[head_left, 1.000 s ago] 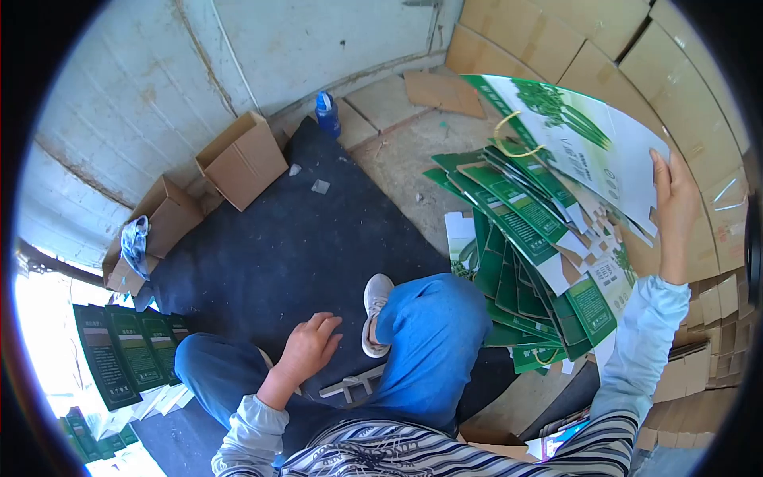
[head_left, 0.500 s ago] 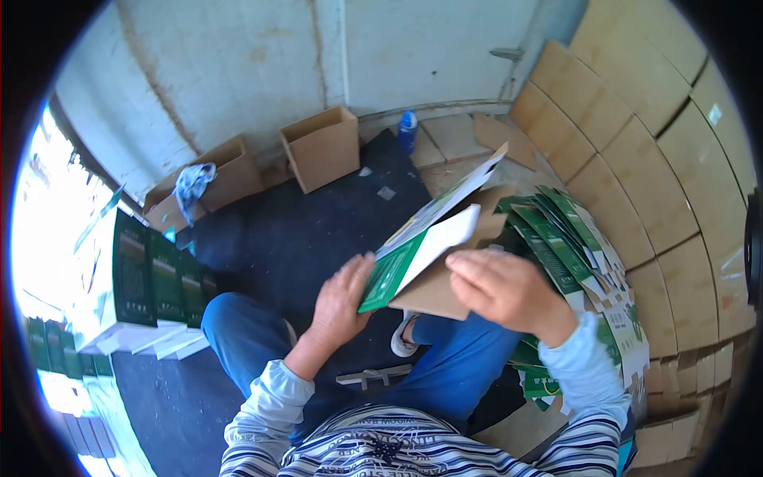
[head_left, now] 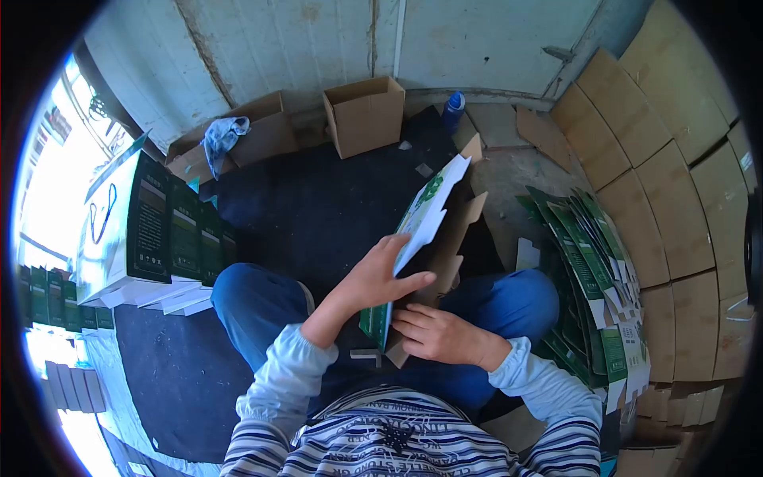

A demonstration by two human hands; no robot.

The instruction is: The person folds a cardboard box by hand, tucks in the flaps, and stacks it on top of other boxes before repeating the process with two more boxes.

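Observation:
A partly folded green-and-white printed carton (head_left: 433, 208) stands tilted over my lap, its brown inner side facing right and its tabbed edges pointing up and away. My left hand (head_left: 372, 274) straddles its near edge, fingers along the printed panel and thumb stretched over the inner side. Lower down, my right hand (head_left: 441, 334) has its bent fingers at the carton's bottom end; the fingertips are partly hidden behind the panel edge. A small grey strip-like piece (head_left: 366, 354) lies just below the carton.
To my right lies a fanned pile of flat green cartons (head_left: 584, 254), before a wall of stacked brown boxes (head_left: 636, 175). Standing printed cartons (head_left: 151, 230) line the left. Ahead are an open brown box (head_left: 366, 119), a blue cloth (head_left: 224, 141) and a blue bottle (head_left: 453, 110).
The carton has swung steeper and opened out. My right hand has moved from its brown flap down to the bottom end, while my left hand has shifted across its edge. The view has turned slightly left.

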